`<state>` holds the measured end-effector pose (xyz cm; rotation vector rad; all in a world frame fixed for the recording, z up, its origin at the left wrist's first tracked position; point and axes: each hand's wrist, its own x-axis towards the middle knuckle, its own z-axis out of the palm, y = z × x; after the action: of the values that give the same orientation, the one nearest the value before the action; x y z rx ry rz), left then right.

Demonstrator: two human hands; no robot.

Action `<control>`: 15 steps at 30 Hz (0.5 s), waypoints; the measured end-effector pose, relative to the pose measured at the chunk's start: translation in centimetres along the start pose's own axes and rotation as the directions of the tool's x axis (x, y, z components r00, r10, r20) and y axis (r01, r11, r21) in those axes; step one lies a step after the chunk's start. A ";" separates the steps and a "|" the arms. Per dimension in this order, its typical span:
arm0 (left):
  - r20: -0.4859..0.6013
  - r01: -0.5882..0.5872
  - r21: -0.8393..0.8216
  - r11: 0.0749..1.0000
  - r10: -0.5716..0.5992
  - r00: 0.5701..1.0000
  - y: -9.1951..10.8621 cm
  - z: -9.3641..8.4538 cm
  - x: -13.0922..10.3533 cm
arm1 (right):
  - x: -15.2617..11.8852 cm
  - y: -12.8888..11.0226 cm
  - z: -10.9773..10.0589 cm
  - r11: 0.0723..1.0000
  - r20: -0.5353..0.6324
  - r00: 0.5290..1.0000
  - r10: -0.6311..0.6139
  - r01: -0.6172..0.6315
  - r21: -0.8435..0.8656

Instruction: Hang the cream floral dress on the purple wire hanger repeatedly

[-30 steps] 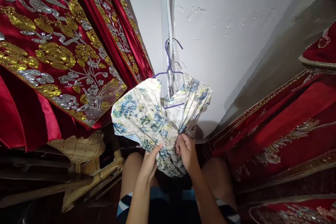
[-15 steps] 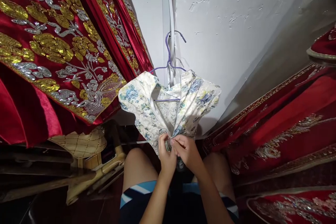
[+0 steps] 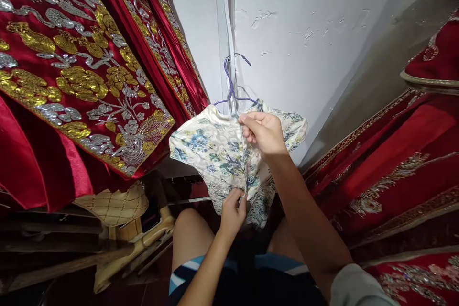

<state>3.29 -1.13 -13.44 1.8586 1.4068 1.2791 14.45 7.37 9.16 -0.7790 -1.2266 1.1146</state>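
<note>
A white dress (image 3: 218, 153) with blue and yellow flowers hangs in front of me on a thin purple hanger (image 3: 230, 81). Its zipper (image 3: 245, 167) runs down the middle, and the two edges meet along it. At the neckline, my right hand (image 3: 263, 131) is closed in a pinch at the top end of the zipper; its fingers cover the pull. Lower down, my left hand (image 3: 233, 210) grips the fabric beside the bottom of the zipper. The right part of the dress is partly behind my right hand and forearm.
Red garments with gold and silver sequins (image 3: 82, 81) hang close on the left. More red beaded garments (image 3: 387, 177) stand along the right. Behind the hanger is a white wall (image 3: 294, 19) with a vertical strip. A wooden chair (image 3: 132, 244) with a quilted cushion is at lower left.
My right hand has moved up from beside my left hand to the neckline. The open V at the front of the dress has closed. My left hand stays low on the fabric.
</note>
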 end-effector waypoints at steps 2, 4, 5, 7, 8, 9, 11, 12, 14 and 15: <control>0.104 0.027 0.059 0.998 -0.033 0.994 0.5 -0.7 1.1 | -0.1 0.0 -0.1 1.000 -0.007 1.000 -0.020 0.020 0.010; 0.194 0.026 0.078 0.997 -0.041 0.980 1.9 -2.3 3.0 | -0.5 0.4 -0.3 1.000 0.004 1.000 -0.023 0.023 0.005; 0.208 0.002 0.062 0.998 -0.015 0.978 3.0 -3.5 4.2 | -0.7 0.6 -0.4 1.000 0.018 1.000 -0.023 0.023 0.002; 0.093 -0.087 0.005 0.996 0.087 0.992 5.8 -6.1 6.9 | -1.3 0.9 -0.6 0.999 0.049 0.998 -0.034 0.035 -0.011; -0.047 -0.175 -0.018 0.984 0.174 0.984 7.4 -7.4 8.3 | -1.6 0.8 -0.7 0.999 0.064 0.997 -0.045 0.046 -0.023; -0.172 -0.260 0.001 0.966 0.257 0.951 8.9 -8.6 9.7 | -1.9 0.7 -0.7 0.997 0.077 0.995 -0.059 0.062 -0.037; -0.273 -0.384 0.086 0.919 0.393 0.878 11.5 -10.3 12.0 | -2.2 0.3 -0.6 0.992 0.095 0.991 -0.098 0.104 -0.068; -0.265 -0.413 0.116 0.903 0.429 0.864 12.5 -10.8 12.8 | -2.3 0.1 -0.6 0.988 0.091 0.988 -0.124 0.131 -0.079; -0.237 -0.441 0.156 0.884 0.467 0.852 14.0 -11.1 13.8 | -2.2 0.2 -0.5 0.980 0.064 0.983 -0.173 0.178 -0.088; -0.233 -0.448 0.168 0.878 0.477 0.847 14.5 -11.0 14.0 | -2.1 0.6 -0.6 0.977 0.047 0.981 -0.189 0.192 -0.091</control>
<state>0.95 4.85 8.59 2.2617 1.2061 1.7786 14.95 5.68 7.81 -0.6974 -1.3648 0.9238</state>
